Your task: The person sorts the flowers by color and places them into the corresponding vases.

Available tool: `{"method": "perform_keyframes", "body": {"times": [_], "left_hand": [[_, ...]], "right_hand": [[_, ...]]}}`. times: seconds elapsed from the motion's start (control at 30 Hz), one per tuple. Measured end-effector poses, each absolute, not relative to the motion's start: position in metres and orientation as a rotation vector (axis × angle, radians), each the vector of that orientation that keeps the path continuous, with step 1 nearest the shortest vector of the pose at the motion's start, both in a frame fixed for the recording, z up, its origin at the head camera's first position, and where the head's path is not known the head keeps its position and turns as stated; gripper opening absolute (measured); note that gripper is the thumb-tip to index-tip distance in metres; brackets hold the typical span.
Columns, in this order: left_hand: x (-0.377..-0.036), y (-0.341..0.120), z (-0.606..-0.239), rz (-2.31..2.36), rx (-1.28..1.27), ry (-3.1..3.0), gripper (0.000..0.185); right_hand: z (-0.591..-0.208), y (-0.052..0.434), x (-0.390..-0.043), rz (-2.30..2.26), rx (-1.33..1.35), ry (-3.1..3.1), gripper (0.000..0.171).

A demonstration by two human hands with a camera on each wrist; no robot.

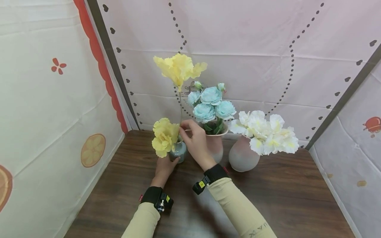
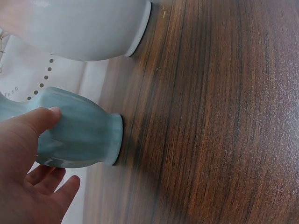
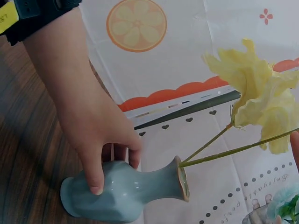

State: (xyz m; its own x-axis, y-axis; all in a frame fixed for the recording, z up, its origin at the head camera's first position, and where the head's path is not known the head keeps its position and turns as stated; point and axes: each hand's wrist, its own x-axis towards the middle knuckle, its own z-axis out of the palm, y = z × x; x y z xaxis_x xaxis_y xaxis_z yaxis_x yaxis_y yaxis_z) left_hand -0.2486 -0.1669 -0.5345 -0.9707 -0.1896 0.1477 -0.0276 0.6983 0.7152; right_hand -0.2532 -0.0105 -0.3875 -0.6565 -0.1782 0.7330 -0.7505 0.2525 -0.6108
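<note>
Left hand [image 1: 164, 167] grips the small blue vase [image 1: 178, 151] low on its body; thumb on one side, fingers [image 3: 96, 179] curled around the other, per both wrist views. Vase stands upright on the wood surface [image 1: 282, 195], near the back left corner.

Right hand [image 1: 194, 140] is raised just above the vase mouth, fingers pinched on a thin green stem [image 1: 180, 109] that runs down into the vase. That stem carries the tall yellow flower [image 1: 178, 69]. A second, shorter yellow flower [image 1: 164, 136] hangs over the vase's left side.

Just right of the blue vase: pink vase [image 1: 215, 145] with blue flowers [image 1: 211, 104]. Further right: round pink vase [image 1: 242, 155] with white flowers [image 1: 266, 132].
</note>
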Motion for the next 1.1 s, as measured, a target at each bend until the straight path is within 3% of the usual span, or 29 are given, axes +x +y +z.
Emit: {"method": "perform_keyframes", "body": {"times": [1.1], "left_hand": [[-0.249,-0.169,-0.535,-1.103,0.125,-2.684,0.075]], "right_hand": [[-0.415,-0.022,-0.267,1.254,0.698,-2.245,0.007]]}}
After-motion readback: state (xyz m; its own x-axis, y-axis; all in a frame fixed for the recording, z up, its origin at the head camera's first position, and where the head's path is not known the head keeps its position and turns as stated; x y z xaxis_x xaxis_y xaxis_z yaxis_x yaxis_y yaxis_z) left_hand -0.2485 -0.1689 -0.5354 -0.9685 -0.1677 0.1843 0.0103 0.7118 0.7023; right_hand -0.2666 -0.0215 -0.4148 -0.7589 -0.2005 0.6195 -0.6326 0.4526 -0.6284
